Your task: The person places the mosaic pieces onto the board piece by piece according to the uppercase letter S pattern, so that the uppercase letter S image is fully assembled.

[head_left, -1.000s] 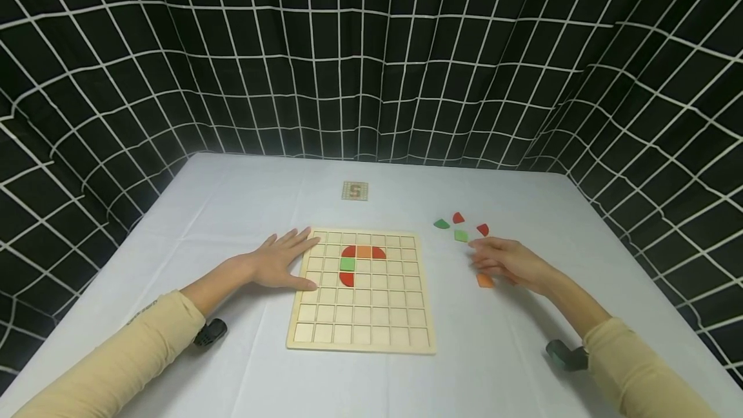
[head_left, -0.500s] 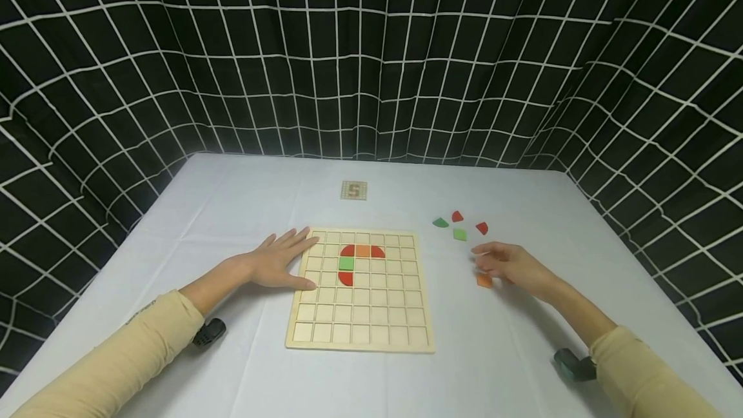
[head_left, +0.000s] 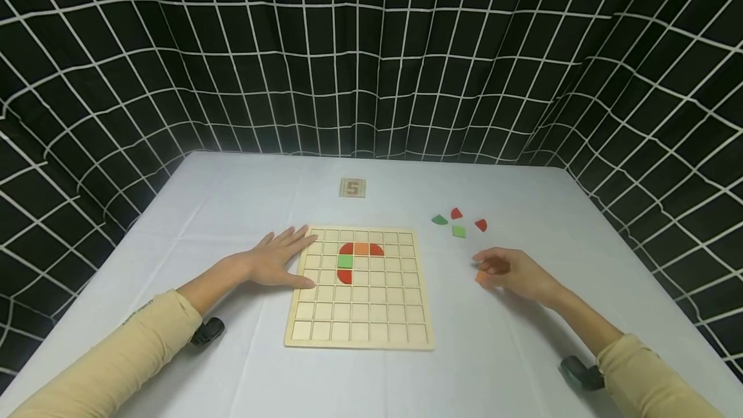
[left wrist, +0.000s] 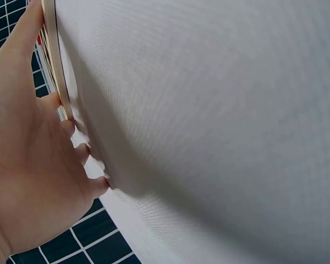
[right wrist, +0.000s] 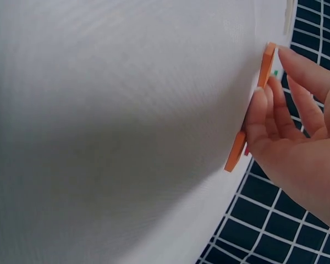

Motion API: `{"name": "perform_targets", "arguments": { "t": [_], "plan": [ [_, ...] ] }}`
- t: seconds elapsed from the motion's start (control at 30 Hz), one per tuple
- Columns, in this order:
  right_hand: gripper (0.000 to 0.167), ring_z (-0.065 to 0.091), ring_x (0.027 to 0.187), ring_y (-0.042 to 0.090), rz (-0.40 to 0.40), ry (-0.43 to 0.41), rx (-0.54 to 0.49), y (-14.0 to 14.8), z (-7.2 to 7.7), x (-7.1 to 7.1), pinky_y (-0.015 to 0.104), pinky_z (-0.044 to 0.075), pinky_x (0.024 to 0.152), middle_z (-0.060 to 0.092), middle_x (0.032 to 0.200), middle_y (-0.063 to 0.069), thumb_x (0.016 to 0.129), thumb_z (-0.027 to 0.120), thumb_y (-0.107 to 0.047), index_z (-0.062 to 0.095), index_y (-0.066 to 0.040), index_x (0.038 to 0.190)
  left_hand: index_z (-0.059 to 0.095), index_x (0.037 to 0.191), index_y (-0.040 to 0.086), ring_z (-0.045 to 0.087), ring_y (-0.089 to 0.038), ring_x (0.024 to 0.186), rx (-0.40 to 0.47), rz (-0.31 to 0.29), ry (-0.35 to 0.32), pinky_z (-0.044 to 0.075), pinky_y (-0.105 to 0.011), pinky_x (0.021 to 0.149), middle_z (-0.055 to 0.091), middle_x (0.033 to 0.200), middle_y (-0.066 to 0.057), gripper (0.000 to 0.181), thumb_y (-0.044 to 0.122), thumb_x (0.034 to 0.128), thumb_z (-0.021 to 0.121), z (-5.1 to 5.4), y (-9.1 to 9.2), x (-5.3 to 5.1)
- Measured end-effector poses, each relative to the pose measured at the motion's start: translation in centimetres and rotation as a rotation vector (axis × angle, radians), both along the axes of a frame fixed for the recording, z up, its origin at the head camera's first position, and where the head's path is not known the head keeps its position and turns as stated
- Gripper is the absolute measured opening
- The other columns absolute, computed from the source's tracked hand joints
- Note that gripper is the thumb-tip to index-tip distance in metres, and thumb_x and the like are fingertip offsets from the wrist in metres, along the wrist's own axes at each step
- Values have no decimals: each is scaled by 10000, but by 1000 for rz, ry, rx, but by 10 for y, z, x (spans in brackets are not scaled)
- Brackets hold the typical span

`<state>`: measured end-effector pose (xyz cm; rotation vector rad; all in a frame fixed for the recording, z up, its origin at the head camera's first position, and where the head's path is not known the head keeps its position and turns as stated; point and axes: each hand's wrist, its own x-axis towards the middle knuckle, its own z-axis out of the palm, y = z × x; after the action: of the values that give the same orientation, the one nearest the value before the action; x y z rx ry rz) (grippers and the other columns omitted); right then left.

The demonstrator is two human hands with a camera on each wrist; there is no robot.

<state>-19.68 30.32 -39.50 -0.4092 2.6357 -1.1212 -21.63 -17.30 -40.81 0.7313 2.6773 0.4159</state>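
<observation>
My left hand [head_left: 275,262] lies flat with spread fingers on the left side of a wooden grid board [head_left: 377,324]. Set in its cells are red quarter-round pieces, an orange square [head_left: 361,248] and a green square [head_left: 345,261]. To the right of the board my right hand [head_left: 519,273] hovers low over the cloth, fingers loosely bent, thumb at a loose orange piece [head_left: 481,278]. A gap shows between index finger and thumb. In the right wrist view one orange piece [right wrist: 267,65] is by the fingertips and another orange piece [right wrist: 235,151] lies below the fingers.
Beyond my right hand lie a dark green piece [head_left: 439,219], a light green square [head_left: 458,231], a red piece [head_left: 456,213] and another red piece [head_left: 481,225]. A small pattern card [head_left: 352,188] sits behind the board. Black gridded curtains [head_left: 371,57] surround the white table [head_left: 255,186].
My right hand has drawn back slightly from the green and red pieces, and its thumb has come to the orange piece. My left hand has stayed on the board.
</observation>
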Motion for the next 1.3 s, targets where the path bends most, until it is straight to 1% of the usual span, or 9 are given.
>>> {"name": "perform_targets", "arguments": {
  "t": [0.1,0.33,0.63,0.8,1.0,1.07,1.17,1.23,1.3],
  "plan": [
    [384,575,964,269,6,18,25,-1,-1,1,257,516,757,633,1036,83,845,717,-58,602,8,1205,159,1540,142,24,-371,1426,-3,-1,0,-1,-608,1096,33,1587,-124,1010,691,801,575,0,0,0],
    [379,576,980,270,31,58,68,-1,-1,0,346,504,847,634,1064,92,818,709,16,615,3,1185,159,1540,141,25,-376,1424,-10,0,10,6,-608,1096,29,1587,-123,1017,703,797,568,-2,0,-1],
    [381,587,981,260,67,88,85,1,0,-1,375,500,865,645,1049,68,805,733,1,629,-14,1171,155,1542,151,18,-369,1426,-12,0,5,-4,-605,1097,31,1588,-115,1017,705,796,566,-1,0,-1],
    [382,596,972,248,93,137,92,3,-3,0,412,490,886,657,1028,44,793,736,25,637,-22,1160,162,1540,144,22,-373,1425,-10,2,4,-1,-608,1096,39,1587,-124,1017,702,794,571,0,0,0],
    [418,587,964,221,111,205,124,3,-5,1,418,482,899,653,1005,-3,783,746,31,631,-46,1178,158,1541,144,20,-375,1425,-14,9,-1,-1,-607,1096,37,1587,-127,1015,693,797,578,1,0,0],
    [440,582,972,234,133,210,109,3,-5,1,447,465,913,649,1009,10,785,740,43,613,-38,1198,158,1541,145,21,-375,1425,-15,11,-2,-1,-607,1096,37,1586,-127,1017,696,795,576,0,0,0],
    [459,574,976,239,150,196,92,4,-6,-1,472,450,919,643,1016,21,788,736,46,598,-36,1218,161,1540,146,21,-375,1425,-12,7,-1,0,-607,1096,38,1586,-126,1017,700,794,573,0,0,0],
    [461,570,972,232,145,179,88,5,-6,-2,449,453,920,641,1015,20,790,737,40,598,-41,1222,166,1539,140,25,-382,1423,-7,4,3,3,-612,1094,41,1585,-133,1015,699,796,572,0,0,0],
    [468,564,960,222,135,167,87,6,-7,-3,398,465,907,639,1002,13,785,741,41,601,-46,1223,164,1540,142,23,-378,1424,-7,3,5,2,-610,1095,39,1585,-129,1012,698,798,570,0,0,0]
  ]
}}
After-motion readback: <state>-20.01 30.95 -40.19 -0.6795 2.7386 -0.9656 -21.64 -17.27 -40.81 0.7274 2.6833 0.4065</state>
